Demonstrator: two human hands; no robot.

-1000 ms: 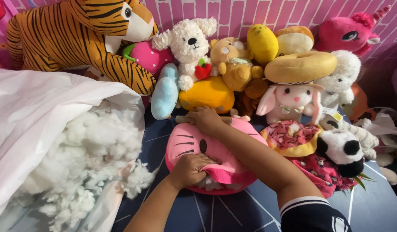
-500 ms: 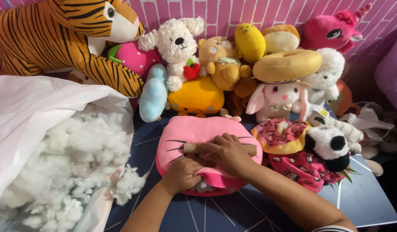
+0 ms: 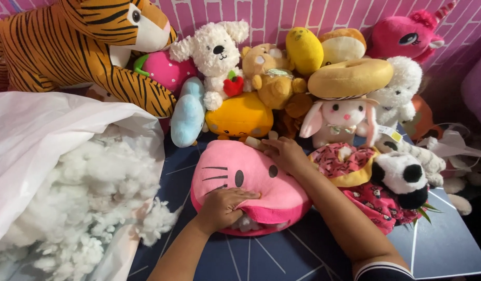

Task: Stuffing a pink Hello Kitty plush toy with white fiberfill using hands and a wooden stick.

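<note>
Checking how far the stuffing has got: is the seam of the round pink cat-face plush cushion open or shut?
Open. White stuffing shows in the gap at the near edge of the round pink cat-face plush cushion, where the left hand presses in.

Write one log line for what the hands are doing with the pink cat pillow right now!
left hand: pushing into pink cat pillow opening | right hand: pressing pillow's top | white stuffing: showing at opening | stuffing bag: left

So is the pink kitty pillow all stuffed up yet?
Nearly, it seems. The pink cat-face cushion already looks plump. The left hand is at its open seam, where white stuffing shows, and the right hand rests on its top edge. The seam is not yet closed, and the bag of white stuffing holds plenty.
</note>
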